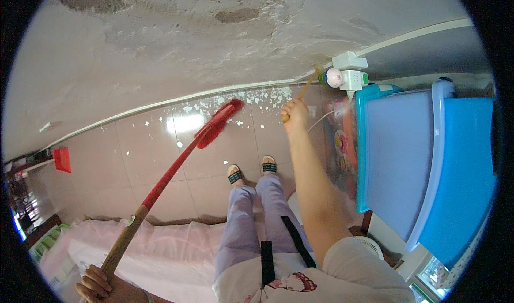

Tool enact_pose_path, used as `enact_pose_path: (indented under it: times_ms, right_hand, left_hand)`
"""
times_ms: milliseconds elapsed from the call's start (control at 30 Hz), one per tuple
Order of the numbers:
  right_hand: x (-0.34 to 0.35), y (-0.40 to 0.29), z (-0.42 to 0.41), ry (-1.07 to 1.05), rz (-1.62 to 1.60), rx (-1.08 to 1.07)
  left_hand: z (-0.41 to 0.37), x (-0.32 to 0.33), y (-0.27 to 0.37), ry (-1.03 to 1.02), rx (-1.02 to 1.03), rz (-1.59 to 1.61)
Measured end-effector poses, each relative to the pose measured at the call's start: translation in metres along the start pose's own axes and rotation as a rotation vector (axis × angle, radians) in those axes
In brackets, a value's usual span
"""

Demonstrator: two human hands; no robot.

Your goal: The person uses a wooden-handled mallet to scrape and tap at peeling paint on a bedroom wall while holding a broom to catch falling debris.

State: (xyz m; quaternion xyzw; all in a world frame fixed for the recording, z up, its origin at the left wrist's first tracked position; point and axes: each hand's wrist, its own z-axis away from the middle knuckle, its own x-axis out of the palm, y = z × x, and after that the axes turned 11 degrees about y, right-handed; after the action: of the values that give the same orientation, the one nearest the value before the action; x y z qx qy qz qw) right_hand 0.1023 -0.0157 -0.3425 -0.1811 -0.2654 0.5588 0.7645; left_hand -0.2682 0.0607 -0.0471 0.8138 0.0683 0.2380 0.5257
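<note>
My left hand (95,283) grips the wooden end of a long-handled red broom (164,182). The broom's red bristles (217,128) are over the tiled floor, close to scattered white paint flakes (257,98) along the foot of the wall. My right hand (295,112) is closed around a thin wooden stick-like tool (308,85), whose blurred far end is by the wall's lower edge, beside a round pink-and-green item (334,78). What that far end is cannot be told.
Peeling wall (192,41) runs across the front. White power adapters (353,76) and a cord are at its foot. Blue plastic storage bins (397,154) stand on the right. A pink-covered bed (160,242) lies behind on the left. A red dustpan (62,160) is at far left.
</note>
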Motion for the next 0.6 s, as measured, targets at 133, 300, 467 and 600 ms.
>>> enact_pose_path:
  times_ms: [133,300,467,600]
  right_hand:
    - [0.006,0.007,0.032,-0.011,0.004,0.022]
    - [0.002,0.012,0.024,-0.093,-0.099,0.13]
    - [-0.007,0.008,0.005,-0.317,-0.434,0.293]
    - [0.011,0.007,0.003,-0.343,-0.529,0.212]
  left_hand:
    - [-0.002,-0.002,0.0,-0.001,-0.012,0.013]
    - [-0.005,-0.001,0.0,-0.046,-0.028,0.029]
    - [-0.006,-0.022,0.0,0.125,-0.039,-0.034]
    - [-0.008,-0.024,0.0,-0.081,-0.05,0.052]
